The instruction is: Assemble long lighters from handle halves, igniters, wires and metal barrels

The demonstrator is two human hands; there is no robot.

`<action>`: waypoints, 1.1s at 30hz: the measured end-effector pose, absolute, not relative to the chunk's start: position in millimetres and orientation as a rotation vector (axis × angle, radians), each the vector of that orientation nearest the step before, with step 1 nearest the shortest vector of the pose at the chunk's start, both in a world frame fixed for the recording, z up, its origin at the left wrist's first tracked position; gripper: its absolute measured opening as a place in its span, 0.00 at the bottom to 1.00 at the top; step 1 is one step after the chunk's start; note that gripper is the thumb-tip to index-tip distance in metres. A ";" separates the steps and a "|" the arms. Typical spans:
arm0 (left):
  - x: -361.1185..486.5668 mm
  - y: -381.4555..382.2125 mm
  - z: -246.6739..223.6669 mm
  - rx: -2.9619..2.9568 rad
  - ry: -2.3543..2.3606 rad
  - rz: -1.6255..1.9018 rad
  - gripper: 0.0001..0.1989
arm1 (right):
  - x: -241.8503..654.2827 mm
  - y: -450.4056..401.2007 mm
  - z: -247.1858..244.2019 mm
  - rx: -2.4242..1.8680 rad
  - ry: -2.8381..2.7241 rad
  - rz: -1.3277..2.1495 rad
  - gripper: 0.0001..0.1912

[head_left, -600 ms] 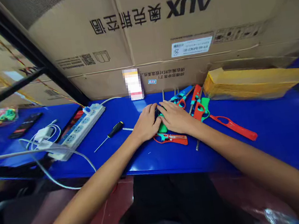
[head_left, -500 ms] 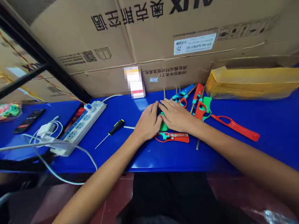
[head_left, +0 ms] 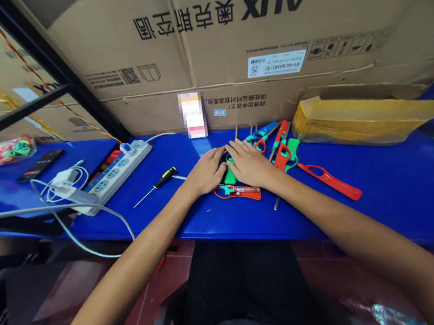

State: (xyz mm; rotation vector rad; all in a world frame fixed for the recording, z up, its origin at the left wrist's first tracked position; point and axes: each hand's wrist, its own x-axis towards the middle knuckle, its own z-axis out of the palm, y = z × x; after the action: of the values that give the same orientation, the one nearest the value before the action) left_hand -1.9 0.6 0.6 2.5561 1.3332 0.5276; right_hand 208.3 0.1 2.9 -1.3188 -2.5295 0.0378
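Note:
My left hand (head_left: 206,171) rests on the pile of long-nosed gas lighters, its fingers stretched toward the middle. Beside it my right hand (head_left: 252,164) lies flat with fingers extended, the fingertips of both hands close together. Under and between them a green lighter handle (head_left: 229,175) shows in part. In front lies a red-orange lighter (head_left: 240,192) with turquoise inner parts. Right of my hands are a blue lighter (head_left: 263,132), an orange-red lighter (head_left: 282,157) and a green casing (head_left: 293,149). A loose red casing (head_left: 332,182) lies farther right. What is beneath my palms is hidden.
A screwdriver (head_left: 164,178) with a black and yellow handle lies to the left, near a power strip (head_left: 118,177) with white cables. A yellow-taped cardboard box (head_left: 358,121) stands at the back right. A large carton (head_left: 218,46) rises behind the blue table (head_left: 397,214).
The view has shifted slightly, so the table's things sit a little farther left and higher. Both hands stay over the lighters, with no clear change of hold.

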 end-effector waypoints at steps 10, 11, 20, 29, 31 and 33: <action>-19.8 13.3 41.0 2.316 1.224 0.830 0.18 | 216.0 -21.8 48.2 -1.013 -2.602 0.043 0.20; -22.7 16.9 50.4 2.323 1.138 0.763 0.18 | 217.3 -26.9 55.5 -0.966 -2.670 0.082 0.17; -6.6 47.8 65.5 2.570 1.402 0.601 0.23 | 223.3 -46.3 60.4 -0.975 -2.966 0.189 0.23; -37.7 28.2 42.7 3.059 1.233 0.542 0.24 | 223.9 -53.4 58.0 -1.009 -2.898 0.187 0.09; -46.3 33.1 44.1 3.123 1.129 0.477 0.25 | 225.5 -55.3 54.0 -1.002 -2.854 0.195 0.09; -49.3 35.0 47.4 3.095 1.092 0.465 0.26 | 227.3 -54.8 50.7 -1.016 -2.803 0.268 0.11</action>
State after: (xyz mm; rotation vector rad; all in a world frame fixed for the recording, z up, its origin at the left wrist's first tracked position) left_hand -49.3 35.0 47.4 3.0946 1.0923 0.4651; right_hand 227.3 -54.8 50.7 -1.0165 -2.8028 0.2683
